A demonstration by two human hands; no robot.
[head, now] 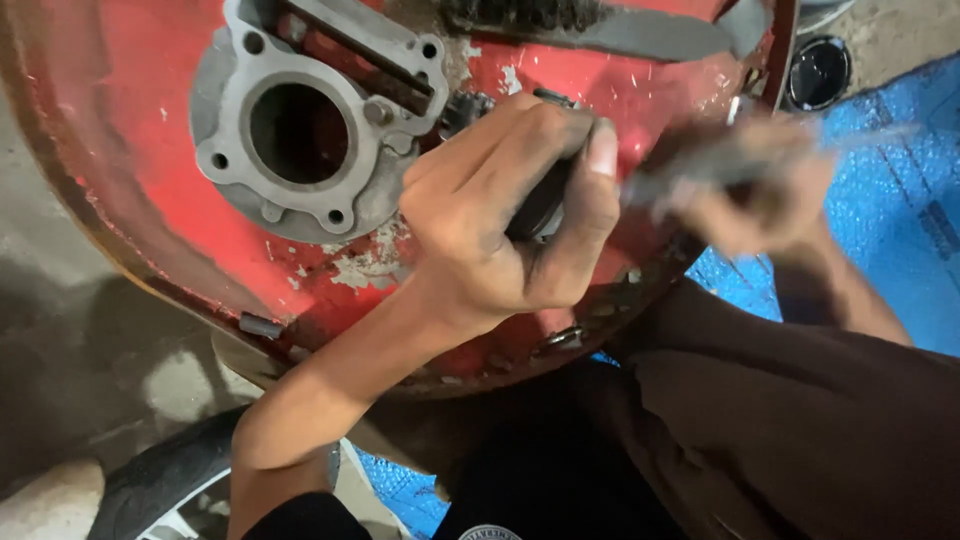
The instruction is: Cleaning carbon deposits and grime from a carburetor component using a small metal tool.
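Note:
My left hand (505,215) is closed around a dark metal part (540,205) over the red round tray (160,190). My right hand (765,195) is blurred with motion to the right of it and grips a thin grey tool (680,180) whose end points at the dark part. A grey cast engine cylinder (300,125) with a round bore lies on the tray to the left of my left hand. What kind of tool the right hand holds is too smeared to tell.
A wire brush (590,25) lies at the tray's top edge. A black round lid or cup (818,72) sits at the upper right on a blue sheet (890,210). A tyre (165,480) shows at the lower left on the concrete floor. My dark-trousered legs (780,440) fill the lower right.

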